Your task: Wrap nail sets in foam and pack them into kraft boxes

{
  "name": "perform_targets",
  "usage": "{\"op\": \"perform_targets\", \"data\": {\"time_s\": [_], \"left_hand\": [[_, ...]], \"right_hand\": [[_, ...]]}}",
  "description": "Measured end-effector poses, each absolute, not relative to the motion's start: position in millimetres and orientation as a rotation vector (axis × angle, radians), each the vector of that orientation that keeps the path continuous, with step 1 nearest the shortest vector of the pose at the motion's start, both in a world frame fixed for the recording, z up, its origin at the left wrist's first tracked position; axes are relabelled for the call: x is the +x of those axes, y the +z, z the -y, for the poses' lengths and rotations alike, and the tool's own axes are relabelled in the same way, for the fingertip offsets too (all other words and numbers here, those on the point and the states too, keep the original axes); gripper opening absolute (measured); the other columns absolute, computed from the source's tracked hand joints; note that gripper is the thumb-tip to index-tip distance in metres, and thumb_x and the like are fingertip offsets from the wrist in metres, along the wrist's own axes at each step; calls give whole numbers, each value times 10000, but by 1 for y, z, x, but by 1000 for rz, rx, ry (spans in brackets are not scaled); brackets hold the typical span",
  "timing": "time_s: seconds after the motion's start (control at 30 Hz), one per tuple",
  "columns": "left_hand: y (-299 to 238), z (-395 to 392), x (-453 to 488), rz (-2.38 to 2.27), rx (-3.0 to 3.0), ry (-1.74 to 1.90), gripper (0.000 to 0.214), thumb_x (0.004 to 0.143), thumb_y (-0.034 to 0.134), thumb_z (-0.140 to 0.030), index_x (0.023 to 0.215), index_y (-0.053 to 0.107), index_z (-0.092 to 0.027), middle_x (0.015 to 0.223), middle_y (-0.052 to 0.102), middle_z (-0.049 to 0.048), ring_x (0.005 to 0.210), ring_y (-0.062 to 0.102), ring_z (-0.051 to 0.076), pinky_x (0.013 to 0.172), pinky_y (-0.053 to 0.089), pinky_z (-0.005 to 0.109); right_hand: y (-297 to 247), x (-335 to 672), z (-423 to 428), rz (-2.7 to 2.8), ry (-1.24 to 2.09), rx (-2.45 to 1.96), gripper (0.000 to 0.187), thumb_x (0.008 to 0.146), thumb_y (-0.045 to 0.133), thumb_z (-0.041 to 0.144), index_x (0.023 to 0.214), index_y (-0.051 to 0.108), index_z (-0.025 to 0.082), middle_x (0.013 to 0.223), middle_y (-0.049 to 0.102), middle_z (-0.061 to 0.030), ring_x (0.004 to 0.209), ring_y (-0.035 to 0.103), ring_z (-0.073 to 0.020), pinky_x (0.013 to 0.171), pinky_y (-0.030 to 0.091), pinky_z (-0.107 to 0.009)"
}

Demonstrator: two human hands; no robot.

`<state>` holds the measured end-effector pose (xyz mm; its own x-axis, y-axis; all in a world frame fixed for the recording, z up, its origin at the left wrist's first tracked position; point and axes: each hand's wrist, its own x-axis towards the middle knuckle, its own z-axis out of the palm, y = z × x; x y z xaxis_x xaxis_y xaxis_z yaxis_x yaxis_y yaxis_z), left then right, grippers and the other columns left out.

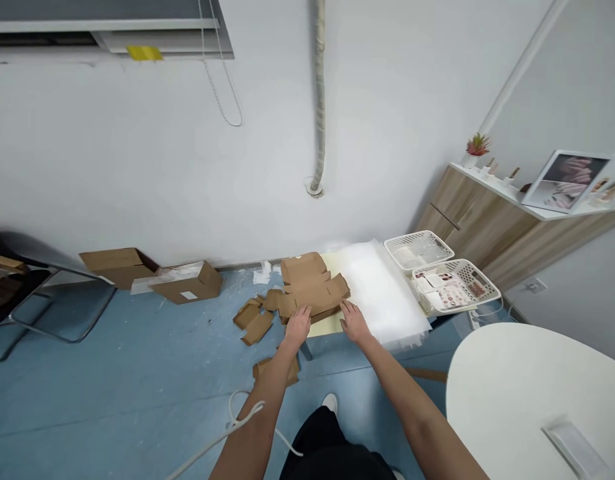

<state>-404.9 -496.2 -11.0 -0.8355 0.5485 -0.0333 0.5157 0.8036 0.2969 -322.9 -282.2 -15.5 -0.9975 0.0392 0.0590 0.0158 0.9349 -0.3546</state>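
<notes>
An unfolded brown cardboard box point(307, 290) with flaps and cut-outs lies on the left part of a low table, more cardboard beneath it. My left hand point(298, 325) is at its near left edge, fingers bent over the board. At the near right corner is my right hand point(355, 323), its fingers on the edge and the thumb lower down. Both hands seem to grip the cardboard; their undersides are hidden. White sheet material point(380, 290) covers the table to the right of the box.
Two white plastic baskets point(418, 249) stand at the table's right end, one holding printed cards. Loose cardboard pieces point(254, 320) lie on the floor at left, near open cartons point(187, 283). A round white table point(532, 393) is close on my right. A white cable point(222, 437) hangs near my left arm.
</notes>
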Motion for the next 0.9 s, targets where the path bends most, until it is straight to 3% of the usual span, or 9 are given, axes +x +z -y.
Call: {"op": "perform_targets", "data": {"time_s": [0.13, 0.27, 0.43, 0.63, 0.77, 0.9], "left_hand": [[-5, 502, -422, -2771, 873, 327, 303, 902, 434, -136, 1132, 622, -195, 1151, 670, 125, 1087, 632, 238, 920, 488, 359], [7, 501, -436, -2761, 852, 275, 245, 885, 436, -95, 966, 650, -183, 985, 699, 123, 924, 675, 245, 790, 506, 349], [49, 491, -448, -2795, 924, 266, 263, 935, 387, -162, 954, 648, -185, 961, 682, 122, 931, 648, 260, 820, 463, 374], [126, 447, -422, -3037, 1279, 354, 316, 977, 352, -189, 832, 632, -192, 814, 670, 84, 838, 581, 245, 787, 371, 380], [164, 404, -389, -3049, 1563, 433, 304, 990, 377, -198, 794, 610, -200, 757, 656, 55, 780, 545, 224, 754, 334, 363], [185, 354, -351, -2919, 1858, 560, 255, 985, 420, -200, 818, 613, -208, 764, 659, 42, 774, 530, 217, 737, 316, 355]], "right_hand": [[-14, -354, 302, 3059, 561, 33, 509, 871, 476, 153, 1379, 480, 111, 1412, 502, -179, 1321, 420, -281, 1108, 319, -441], [-10, -375, 308, 3078, 584, 96, 465, 870, 475, 146, 1331, 533, 170, 1379, 547, -139, 1289, 447, -289, 1100, 318, -478], [10, -394, 300, 2993, 523, 29, 418, 827, 501, 113, 1233, 577, 178, 1243, 619, -137, 1219, 476, -294, 1125, 235, -534], [63, -393, 256, 2710, 316, -9, 236, 824, 454, 51, 943, 581, 210, 905, 643, -64, 940, 548, -236, 1113, 234, -492], [100, -354, 207, 2568, 124, -62, 126, 856, 481, 99, 864, 528, 215, 858, 611, -50, 891, 526, -219, 1091, 249, -456], [126, -282, 159, 2483, -47, -221, 144, 884, 453, 113, 809, 498, 227, 793, 578, -27, 829, 498, -203, 1078, 250, -443]]}}
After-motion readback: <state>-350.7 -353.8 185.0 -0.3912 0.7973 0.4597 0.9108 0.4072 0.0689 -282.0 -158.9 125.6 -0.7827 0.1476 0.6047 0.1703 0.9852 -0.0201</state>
